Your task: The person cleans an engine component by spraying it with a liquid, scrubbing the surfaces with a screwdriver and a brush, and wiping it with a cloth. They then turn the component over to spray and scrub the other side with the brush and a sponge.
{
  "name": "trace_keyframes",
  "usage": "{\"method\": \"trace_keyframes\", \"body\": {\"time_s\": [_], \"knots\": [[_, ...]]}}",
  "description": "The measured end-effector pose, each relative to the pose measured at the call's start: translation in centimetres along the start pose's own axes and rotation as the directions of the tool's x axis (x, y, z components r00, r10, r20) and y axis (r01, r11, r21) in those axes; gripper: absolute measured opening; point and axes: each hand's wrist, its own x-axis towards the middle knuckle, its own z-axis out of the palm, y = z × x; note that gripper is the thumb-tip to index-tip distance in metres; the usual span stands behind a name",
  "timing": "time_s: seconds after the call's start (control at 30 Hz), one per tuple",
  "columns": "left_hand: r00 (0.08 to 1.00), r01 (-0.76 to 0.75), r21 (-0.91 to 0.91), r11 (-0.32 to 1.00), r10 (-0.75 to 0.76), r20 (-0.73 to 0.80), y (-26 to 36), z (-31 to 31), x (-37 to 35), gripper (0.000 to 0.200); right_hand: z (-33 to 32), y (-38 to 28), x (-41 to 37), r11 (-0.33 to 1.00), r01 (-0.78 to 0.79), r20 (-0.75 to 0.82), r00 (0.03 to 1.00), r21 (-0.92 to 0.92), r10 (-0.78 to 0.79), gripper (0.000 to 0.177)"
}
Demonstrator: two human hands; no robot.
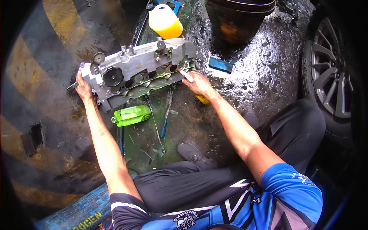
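From the head camera, looking down: the grey cast-aluminium cylinder head (140, 71) lies tilted on the wet, dark workshop floor (260, 76), just in front of the person's outstretched arms. The left hand (83, 88) is at its left end, fingers curled over the corner casting. The right hand (198, 83) is at the right end, fingers closed round a yellow-handled tool (187, 76) with its pale tip against the port face. A green plastic bottle (132, 115) lies on its side just below the head, a yellow-filled jug (165, 21) stands just behind it, and a blue-handled screwdriver (164, 128) rests near the grey shoe (193, 153). The head looks heavy, rigid and slick with wet, I'd say. The best grip is on both solid ends, off the machined face and valve gear.
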Motion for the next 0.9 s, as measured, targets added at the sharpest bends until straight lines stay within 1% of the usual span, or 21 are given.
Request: {"method": "trace_keyframes", "body": {"time_s": [0.03,0.1,0.13,0.17,0.2,0.3,0.33,0.43,0.47,0.53,0.63,0.67,0.73,0.77,0.8,0.83,0.9], "knots": [[1.0,-0.018,-0.021,1.0,0.018,-0.012,-0.4,-0.1,-0.2,0.051,-0.8,-0.4,0.4,0.997,-0.068,0.13,0.989,-0.02,0.07,0.04],[0.993,-0.112,0.028,0.993,0.112,0.021,-0.8,-0.4,0.1,0.05,-1.3,-1.2,0.7,0.997,-0.072,0.158,0.985,-0.034,0.077,0.042],[0.986,-0.162,0.051,0.986,0.16,0.041,-0.9,-0.4,0.5,0.05,-1.5,-1.6,0.8,0.995,-0.091,0.146,0.985,-0.032,0.095,0.043],[0.984,-0.174,0.047,0.984,0.172,0.044,-1.3,-0.4,0.7,0.05,-1.7,-2.0,0.8,0.993,-0.11,0.135,0.984,-0.03,0.114,0.045],[0.982,-0.185,0.044,0.982,0.183,0.048,-1.3,-0.5,0.8,0.05,-1.5,-2.0,0.9,0.991,-0.13,0.125,0.983,-0.028,0.133,0.046],[0.979,-0.2,0.038,0.979,0.199,0.046,-1.4,-0.5,0.7,0.05,-1.3,-2.4,1.5,0.982,-0.19,0.163,0.968,-0.009,0.189,0.052],[0.978,-0.203,0.036,0.978,0.202,0.043,-1.3,-0.4,0.7,0.05,-1.7,-2.4,1.5,0.986,-0.164,0.188,0.97,0.025,0.156,0.056],[0.978,-0.185,0.111,0.976,0.172,0.119,-1.4,-1.0,1.3,0.042,-1.2,-1.7,2.2,0.982,-0.184,0.198,0.965,0.048,0.171,0.055],[0.98,-0.17,0.095,0.981,0.159,0.118,-1.6,-1.1,1.4,0.042,-0.8,-1.5,2.5,0.97,-0.235,0.205,0.954,0.059,0.218,0.053],[0.984,-0.141,0.063,0.988,0.133,0.118,-2.1,-1.2,1.7,0.042,-0.6,-0.9,2.8,0.949,-0.247,0.266,0.945,0.195,0.191,0.05],[0.958,-0.272,0.146,0.951,0.254,0.134,-2.9,-1.4,2.3,0.041,-0.5,-1.0,2.3,0.862,-0.277,0.32,0.937,0.424,0.143,0.044],[0.965,-0.245,0.139,0.959,0.229,0.127,-3.3,-1.5,2.4,0.041,-0.6,-1.2,2.0,0.818,-0.286,0.33,0.936,0.499,0.126,0.043],[0.977,-0.193,0.122,0.973,0.18,0.111,-2.0,-1.2,1.4,0.041,-0.6,-1.6,1.6,0.837,-0.282,0.286,0.945,0.47,0.158,0.039],[0.975,-0.213,0.117,0.97,0.203,0.093,-1.4,-0.9,1.0,0.043,-0.6,-1.8,1.5,0.845,-0.28,0.264,0.949,0.456,0.172,0.038],[0.971,-0.234,0.112,0.966,0.226,0.076,-1.3,-0.7,0.9,0.046,-0.7,-1.7,1.5,0.843,-0.287,0.294,0.942,0.455,0.162,0.034],[0.967,-0.254,0.107,0.961,0.249,0.06,-1.1,-0.6,0.9,0.049,-0.5,-1.8,1.4,0.792,-0.286,0.292,0.946,0.54,0.142,0.032],[0.968,-0.248,0.115,0.962,0.242,0.063,-1.0,-0.6,0.8,0.049,0.1,-1.7,1.1,0.666,-0.279,0.284,0.953,0.691,0.105,0.029]]}}
